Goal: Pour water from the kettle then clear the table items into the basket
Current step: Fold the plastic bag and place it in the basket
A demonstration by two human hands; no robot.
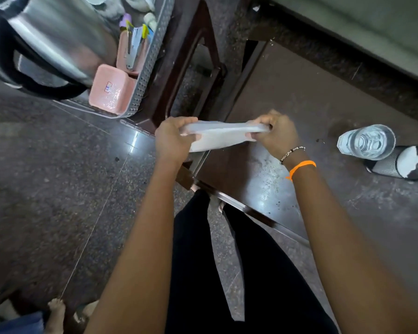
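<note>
Both grips on tray ends

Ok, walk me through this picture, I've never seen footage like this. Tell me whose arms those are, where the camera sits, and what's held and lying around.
The camera is worn on a person's head and looks down, so the arms are the wearer's own. The left hand and right hand each grip one end of a pale flat plastic piece, perhaps a lid or tray. On the dark table stand a glass of water and a mesh cup. At upper left, a grey basket holds the steel kettle and pink containers.
</note>
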